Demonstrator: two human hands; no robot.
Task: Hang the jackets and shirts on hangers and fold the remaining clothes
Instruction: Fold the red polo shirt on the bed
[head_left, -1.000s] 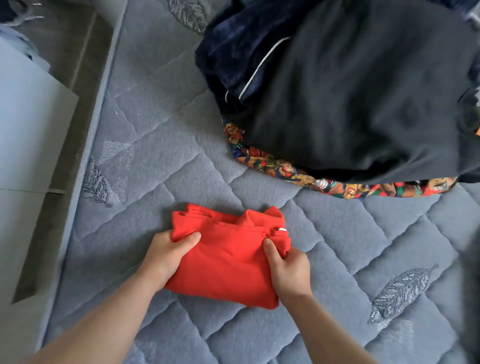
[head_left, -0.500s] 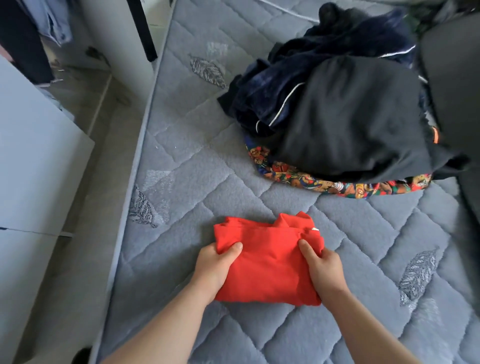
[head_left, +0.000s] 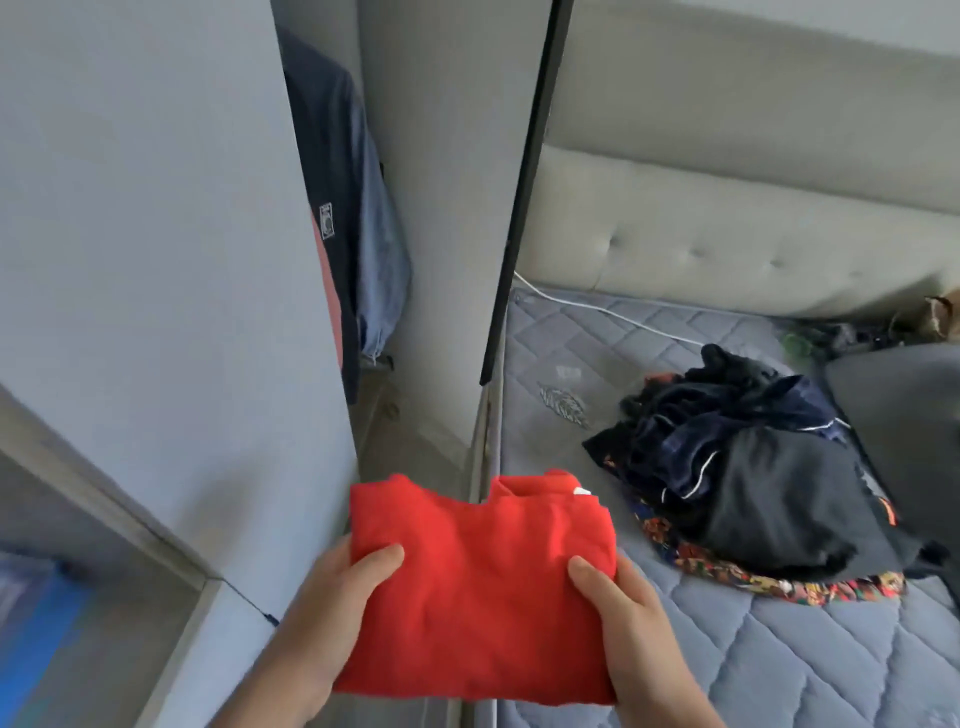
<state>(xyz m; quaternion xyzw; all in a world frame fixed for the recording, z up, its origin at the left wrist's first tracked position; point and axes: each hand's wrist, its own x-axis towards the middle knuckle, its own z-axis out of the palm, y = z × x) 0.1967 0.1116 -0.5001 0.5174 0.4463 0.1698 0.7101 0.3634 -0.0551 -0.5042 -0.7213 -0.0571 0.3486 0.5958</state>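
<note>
My left hand (head_left: 332, 613) and right hand (head_left: 631, 623) each grip a side of the folded red top (head_left: 483, 582), thumbs curled on it.

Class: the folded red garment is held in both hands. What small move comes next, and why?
Probably carry the red garment left toward the wardrobe and set it down: it is already folded, left hand and right hand grip its sides, off the mattress.
</note>
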